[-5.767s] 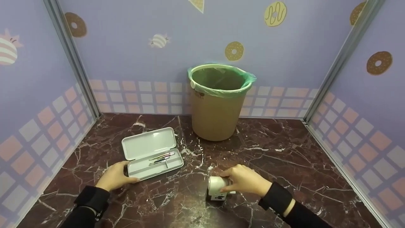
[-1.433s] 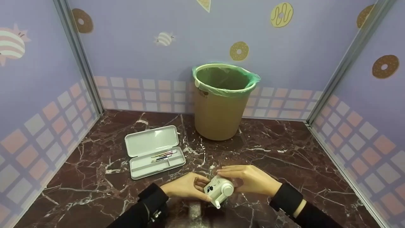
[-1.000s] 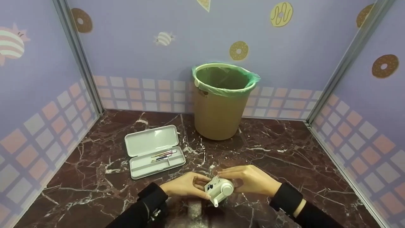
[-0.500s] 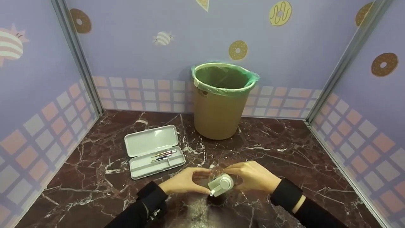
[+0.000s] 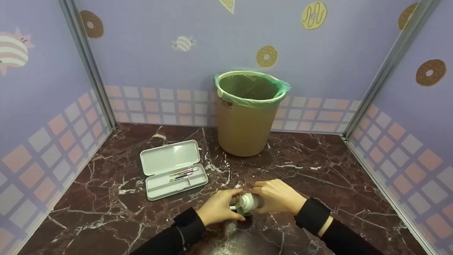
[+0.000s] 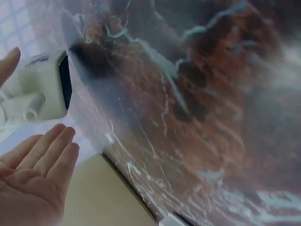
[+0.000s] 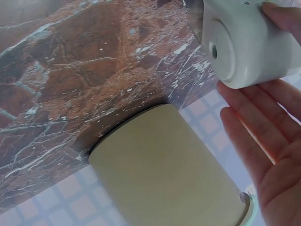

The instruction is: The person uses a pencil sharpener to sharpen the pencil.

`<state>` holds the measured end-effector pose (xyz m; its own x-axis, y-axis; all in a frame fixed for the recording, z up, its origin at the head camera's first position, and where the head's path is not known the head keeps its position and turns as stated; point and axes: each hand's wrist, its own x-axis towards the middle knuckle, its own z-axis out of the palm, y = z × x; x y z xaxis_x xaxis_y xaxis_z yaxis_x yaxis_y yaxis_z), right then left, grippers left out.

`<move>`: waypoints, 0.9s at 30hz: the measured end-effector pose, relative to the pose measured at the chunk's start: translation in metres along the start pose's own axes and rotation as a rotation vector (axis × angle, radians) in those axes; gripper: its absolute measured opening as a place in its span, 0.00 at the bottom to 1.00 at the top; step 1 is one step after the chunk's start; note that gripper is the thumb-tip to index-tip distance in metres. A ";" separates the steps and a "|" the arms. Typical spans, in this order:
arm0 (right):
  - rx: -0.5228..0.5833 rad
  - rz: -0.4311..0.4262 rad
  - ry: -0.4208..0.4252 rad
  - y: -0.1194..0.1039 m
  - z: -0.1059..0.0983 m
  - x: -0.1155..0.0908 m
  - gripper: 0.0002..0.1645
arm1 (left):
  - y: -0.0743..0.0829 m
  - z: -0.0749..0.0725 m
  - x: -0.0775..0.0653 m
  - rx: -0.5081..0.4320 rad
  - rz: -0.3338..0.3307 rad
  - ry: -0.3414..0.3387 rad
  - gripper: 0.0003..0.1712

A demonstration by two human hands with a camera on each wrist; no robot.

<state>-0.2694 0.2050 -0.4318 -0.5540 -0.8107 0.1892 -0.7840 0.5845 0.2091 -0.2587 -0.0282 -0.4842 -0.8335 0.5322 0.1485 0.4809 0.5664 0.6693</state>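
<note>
A white crank pencil sharpener (image 5: 247,202) is held between my hands, tilted with its crank hub facing up toward the head camera. My right hand (image 5: 279,194) grips its right side; in the right wrist view the thumb lies on one face of the sharpener (image 7: 254,42) and the fingers support the other, beside a round disc with a hole. My left hand (image 5: 219,207) spreads thumb and fingers around the crank handle (image 5: 232,208). Its fingers (image 6: 47,155) are straight and apart from the sharpener (image 6: 40,84) in the left wrist view, where a black base shows.
An open white pencil case (image 5: 166,194) lies to the left, with several thin pencils (image 5: 184,173) in it. A tan bin (image 5: 246,131) lined with a green bag stands at the back. Patterned walls (image 5: 159,63) enclose the dark marble tabletop (image 5: 318,177).
Earlier the left hand was at the pencil case; it has since come over to the sharpener. Within the last half second the sharpener has turned, and the left hand has moved right, closer to it.
</note>
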 end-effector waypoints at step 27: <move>0.083 0.017 -0.039 -0.006 0.006 0.025 0.25 | -0.019 0.012 0.014 -0.025 0.011 0.001 0.26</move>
<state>-0.2802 0.1810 -0.4337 -0.5767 -0.8022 0.1547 -0.7939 0.5950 0.1253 -0.2761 -0.0234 -0.5035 -0.8286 0.5375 0.1567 0.4829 0.5444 0.6859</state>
